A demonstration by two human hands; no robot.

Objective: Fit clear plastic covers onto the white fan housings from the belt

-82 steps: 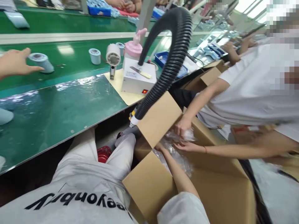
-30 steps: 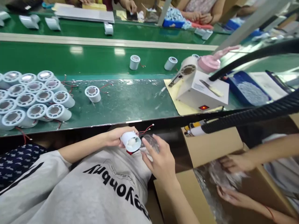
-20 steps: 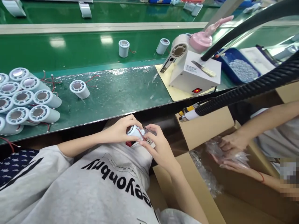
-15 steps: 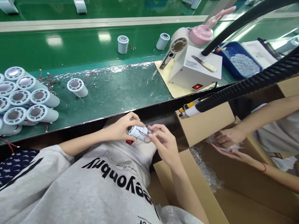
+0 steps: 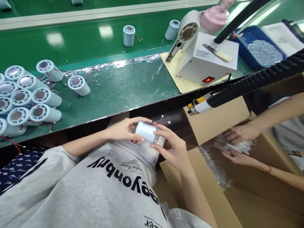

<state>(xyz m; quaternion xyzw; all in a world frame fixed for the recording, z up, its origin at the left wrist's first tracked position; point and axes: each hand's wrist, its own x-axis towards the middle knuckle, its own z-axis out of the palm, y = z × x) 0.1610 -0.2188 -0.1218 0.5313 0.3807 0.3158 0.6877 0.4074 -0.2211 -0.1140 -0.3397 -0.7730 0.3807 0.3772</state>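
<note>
Over my lap, my left hand is closed around one end of a light-blue cylindrical housing. My right hand grips the other end, thumb and fingers on opposite sides. That end has an open, ribbed rim, partly covered by my fingers. Thin red and dark wires with small white plugs stick out from its far side. On the bench ahead, a similar housing leans with its round end towards me. To the left lies a pile of several matching housings, wires trailing between them.
A white box with a lit red switch and a knife on top stands at the bench's right. A black ribbed hose crosses above open cardboard boxes. Another person's hands handle clear plastic there. More housings stand behind.
The held housing has turned, so its wires now point away from me. Another housing has appeared behind the pile at left. The other person's hands have shifted with the plastic.
</note>
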